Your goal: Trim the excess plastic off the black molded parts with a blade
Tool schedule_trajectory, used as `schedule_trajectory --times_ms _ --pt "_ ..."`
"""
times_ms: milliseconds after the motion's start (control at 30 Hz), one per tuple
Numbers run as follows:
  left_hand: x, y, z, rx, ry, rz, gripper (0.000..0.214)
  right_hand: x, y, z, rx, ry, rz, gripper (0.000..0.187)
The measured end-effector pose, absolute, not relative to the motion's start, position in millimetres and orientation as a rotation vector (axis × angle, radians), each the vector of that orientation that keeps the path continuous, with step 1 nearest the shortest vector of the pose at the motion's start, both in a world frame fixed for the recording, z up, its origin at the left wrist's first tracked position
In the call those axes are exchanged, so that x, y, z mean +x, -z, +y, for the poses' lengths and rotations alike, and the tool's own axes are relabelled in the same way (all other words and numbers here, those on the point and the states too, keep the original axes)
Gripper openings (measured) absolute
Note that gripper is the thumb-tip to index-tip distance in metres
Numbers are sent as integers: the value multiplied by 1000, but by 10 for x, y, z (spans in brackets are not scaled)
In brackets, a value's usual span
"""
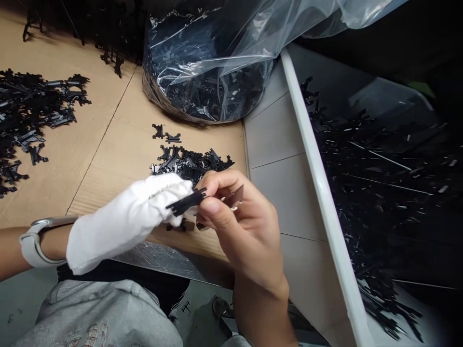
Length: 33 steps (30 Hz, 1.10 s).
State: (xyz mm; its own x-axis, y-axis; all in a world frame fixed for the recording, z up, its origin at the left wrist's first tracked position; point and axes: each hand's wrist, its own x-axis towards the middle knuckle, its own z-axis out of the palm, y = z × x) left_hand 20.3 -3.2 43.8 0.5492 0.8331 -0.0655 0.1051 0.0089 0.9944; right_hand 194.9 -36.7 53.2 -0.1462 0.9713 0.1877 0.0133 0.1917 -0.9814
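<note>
A small black plastic part (pixel 186 202), long and toothed at its ends, is held up in front of me between both hands. My left hand (pixel 130 214), in a white glove, is closed around its near side, and the glove hides those fingers. On its right end, my bare right hand (pixel 246 226) pinches with thumb and forefinger. Against the right palm lies a thin dark pointed piece (pixel 237 195) with shiny bits beside it; its kind is unclear. Just beyond the hands sits a pile of similar black parts (pixel 191 161), with another part (pixel 176 225) below the glove.
More black parts (pixel 32 106) are heaped at the left of the wooden table (pixel 119 130). A clear plastic bag (pixel 206 86) full of them stands at the back. On the right, a white-rimmed bin (pixel 313 161) holds many dark parts (pixel 390 164), close to my right hand.
</note>
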Motion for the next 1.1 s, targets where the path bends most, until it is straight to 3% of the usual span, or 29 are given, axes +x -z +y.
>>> schedule_trajectory --times_ms 400,633,867,1100 --pt "141 -528 -59 1387 -758 836 34 1997 -574 -367 -1104 -1357 -1290 29" --pt "207 -674 27 1296 -736 886 20 2018 -520 -434 -1149 -918 -1535 40" --pt "195 -653 50 1300 -829 911 19 2007 -461 -397 -988 -518 -1889 27" --pt "177 -629 25 1312 -800 871 28 1985 -465 -425 -1044 -411 -1880 24"
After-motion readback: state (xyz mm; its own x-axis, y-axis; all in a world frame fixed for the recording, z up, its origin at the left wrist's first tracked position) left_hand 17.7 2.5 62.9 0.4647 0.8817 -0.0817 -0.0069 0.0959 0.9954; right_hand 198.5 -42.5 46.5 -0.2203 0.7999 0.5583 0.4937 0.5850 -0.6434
